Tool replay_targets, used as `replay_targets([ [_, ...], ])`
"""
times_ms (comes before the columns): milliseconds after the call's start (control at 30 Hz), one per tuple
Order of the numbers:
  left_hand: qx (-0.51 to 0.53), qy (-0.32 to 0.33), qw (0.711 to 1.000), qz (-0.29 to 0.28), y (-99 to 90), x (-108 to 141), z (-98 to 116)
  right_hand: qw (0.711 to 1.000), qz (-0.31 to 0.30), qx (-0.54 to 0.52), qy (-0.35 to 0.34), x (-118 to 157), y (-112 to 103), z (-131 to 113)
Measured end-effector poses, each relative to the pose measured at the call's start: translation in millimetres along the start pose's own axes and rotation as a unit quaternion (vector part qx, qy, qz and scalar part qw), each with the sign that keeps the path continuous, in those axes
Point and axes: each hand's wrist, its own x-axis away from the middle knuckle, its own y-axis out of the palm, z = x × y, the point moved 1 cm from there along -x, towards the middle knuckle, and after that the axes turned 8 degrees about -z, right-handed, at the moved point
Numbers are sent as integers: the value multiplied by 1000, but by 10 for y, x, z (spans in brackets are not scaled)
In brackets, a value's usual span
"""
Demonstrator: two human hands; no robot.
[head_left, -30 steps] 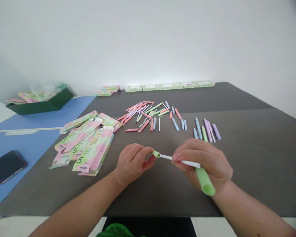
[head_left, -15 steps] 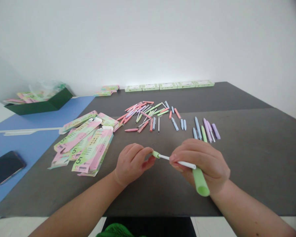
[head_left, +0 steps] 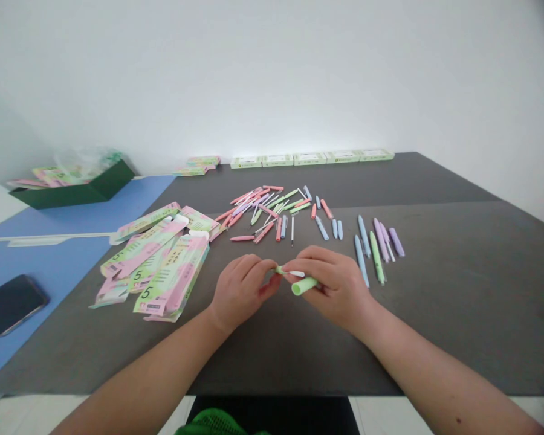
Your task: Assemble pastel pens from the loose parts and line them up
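Observation:
My left hand (head_left: 245, 291) pinches a small green pen tip piece (head_left: 279, 270) over the dark table. Touching it from the right, my right hand (head_left: 329, 284) has thumb and fingers closed on a white refill (head_left: 297, 273) and also holds a hollow green pen barrel (head_left: 304, 286), its open end towards me. The refill's far end is hidden at the fingertips. Beyond my hands lies a loose pile of pink, green and purple pen parts (head_left: 258, 208). Right of my right hand are blue pens (head_left: 361, 260), a green pen (head_left: 376, 257) and purple parts (head_left: 383, 238).
Flattened pink and green boxes (head_left: 167, 278) lie at left, beside a black phone (head_left: 13, 304) on a blue surface. A dark green tray (head_left: 72, 194) with packaging stands at the back left. Pale green boxes (head_left: 310, 159) line the table's back edge.
My right hand has moved left, up to my left hand, with the refill and barrel. Less of the refill shows, and the barrel now points left. The pens at right are uncovered.

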Motion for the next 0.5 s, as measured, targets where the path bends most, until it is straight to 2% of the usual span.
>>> replay_targets([
  [200, 4, -44, 994, -96, 167, -31, -77, 993, -13, -5, 116, -41, 141, 210],
  [333, 29, -63, 987, -147, 231, -30, -73, 977, -23, -8, 211, -57, 260, 331],
  [500, 111, -108, 970, -187, 259, -4, -113, 962, -29, -34, 269, -64, 312, 395],
])
